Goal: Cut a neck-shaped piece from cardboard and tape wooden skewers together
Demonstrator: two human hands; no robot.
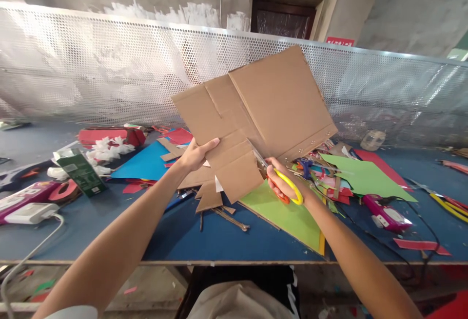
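Note:
A large brown cardboard sheet (281, 95) with fold lines and a slit is held up, tilted, above the table. My left hand (197, 153) grips its lower left edge, thumb on the front face. In my right hand (276, 175) is a pair of scissors (292, 185) with yellow and orange handles. The blades lie in a cut running into the sheet from its lower edge, beside a square flap. Below the sheet are cardboard scraps (211, 198) and a light green sheet (292, 212).
On the blue table (164, 241) lie a green box (81, 173), a power strip (25, 202) with a white cable, blue paper (141, 163), a purple device (386, 212) with black wires, and pliers (448, 204). A perforated metal screen (146, 65) stands along the back.

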